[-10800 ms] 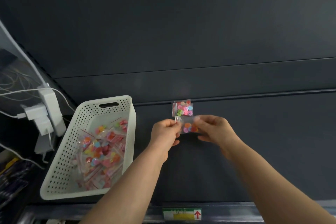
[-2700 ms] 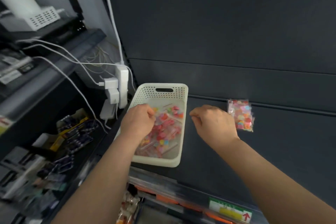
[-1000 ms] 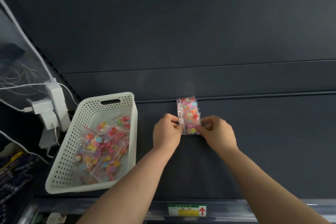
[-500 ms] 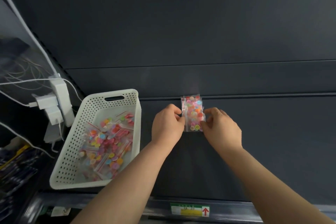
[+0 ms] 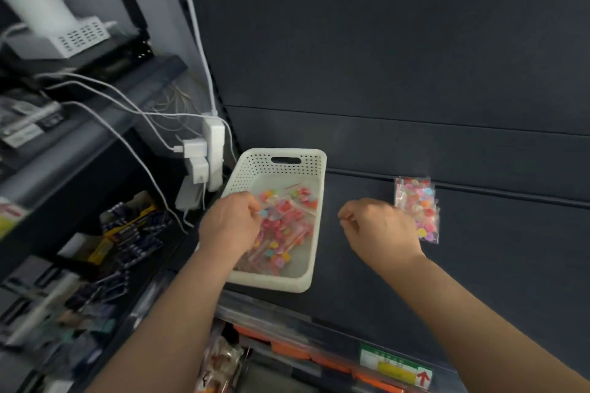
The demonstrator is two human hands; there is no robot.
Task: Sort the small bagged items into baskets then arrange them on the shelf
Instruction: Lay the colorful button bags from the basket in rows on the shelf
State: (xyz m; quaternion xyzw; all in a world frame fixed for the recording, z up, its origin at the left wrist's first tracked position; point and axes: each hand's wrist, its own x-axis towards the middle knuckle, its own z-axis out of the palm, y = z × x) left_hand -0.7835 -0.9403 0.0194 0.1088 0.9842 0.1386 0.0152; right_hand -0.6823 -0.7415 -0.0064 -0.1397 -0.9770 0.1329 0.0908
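Note:
A white perforated basket [image 5: 314, 166] stands on the dark shelf [image 5: 495, 271] and holds several small clear bags of colourful beads [image 5: 289, 226]. My left hand [image 5: 228, 226] is inside the basket, fingers bent down onto the bags; whether it grips one is hidden. A neat stack of the same bags [image 5: 418, 201] lies on the shelf to the right of the basket. My right hand [image 5: 378, 230] hovers between basket and stack, fingers curled, with nothing visible in it. It partly covers the stack's left edge.
A white power strip with plugs and cables [image 5: 213, 153] hangs just left of the basket. Further left, neighbouring shelves carry packaged goods [image 5: 127, 233]. A price label with a red arrow [image 5: 396, 367] marks the shelf's front edge; more goods show below it.
Both hands have left the stack on the shelf. My left hand has gone into the basket, my right hand has drawn back to the left, and my view has swung left.

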